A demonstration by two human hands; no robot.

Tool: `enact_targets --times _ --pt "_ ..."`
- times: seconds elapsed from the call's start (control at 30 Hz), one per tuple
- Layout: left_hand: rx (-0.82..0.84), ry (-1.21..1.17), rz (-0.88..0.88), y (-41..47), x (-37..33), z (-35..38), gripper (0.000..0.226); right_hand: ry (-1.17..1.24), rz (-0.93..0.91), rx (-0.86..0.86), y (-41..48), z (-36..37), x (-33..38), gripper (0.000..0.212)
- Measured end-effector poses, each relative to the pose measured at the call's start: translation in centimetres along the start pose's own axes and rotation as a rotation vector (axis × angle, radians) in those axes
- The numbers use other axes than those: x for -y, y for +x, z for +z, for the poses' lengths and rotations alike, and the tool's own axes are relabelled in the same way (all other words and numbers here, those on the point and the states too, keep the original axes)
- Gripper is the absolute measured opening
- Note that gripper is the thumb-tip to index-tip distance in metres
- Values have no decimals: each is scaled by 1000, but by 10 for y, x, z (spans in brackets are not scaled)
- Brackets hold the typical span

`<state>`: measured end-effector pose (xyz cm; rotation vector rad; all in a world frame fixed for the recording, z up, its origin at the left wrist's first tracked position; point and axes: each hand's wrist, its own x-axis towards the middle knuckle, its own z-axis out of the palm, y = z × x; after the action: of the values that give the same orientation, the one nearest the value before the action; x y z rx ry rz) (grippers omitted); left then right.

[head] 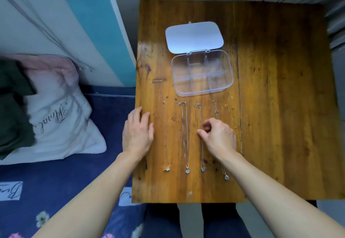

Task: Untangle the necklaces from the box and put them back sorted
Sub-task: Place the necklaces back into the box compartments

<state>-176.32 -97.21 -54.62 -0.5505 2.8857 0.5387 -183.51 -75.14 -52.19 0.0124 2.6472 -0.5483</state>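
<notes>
1. Nearest me, my two bare forearms reach forward over the near edge of a small wooden table (280,107).
2. My left hand (137,133) lies flat and open at the table's left edge, fingers spread a little, holding nothing.
3. My right hand (217,136) is curled narrow, thumb and forefinger pinched on the chain of the third necklace (201,137); I judge I am straightening it or about to lift it.
4. The untangling looks done: five necklaces lie apart in parallel lines, pendants toward me, clasps toward the box.
5. From left to right they are the first necklace (165,135), the heart-pendant necklace (186,139), the third in my pinch, the round-pendant necklace (226,177) partly hidden under my right wrist, and a thin gold chain (229,106), mostly too faint to trace.
6. Just beyond the clasps sits the clear plastic box (202,72), divided into compartments, all appearing empty.
7. Its lid (194,36) lies open flat behind it.
8. What is left, as I judge it: placing every necklace back into the compartments, sorted.
</notes>
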Motion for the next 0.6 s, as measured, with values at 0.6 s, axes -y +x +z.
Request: enact_targets --times 0.6 --pt "80 -98 110 -4 -45 -4 27 241 122 86 -2 -26 -2 18"
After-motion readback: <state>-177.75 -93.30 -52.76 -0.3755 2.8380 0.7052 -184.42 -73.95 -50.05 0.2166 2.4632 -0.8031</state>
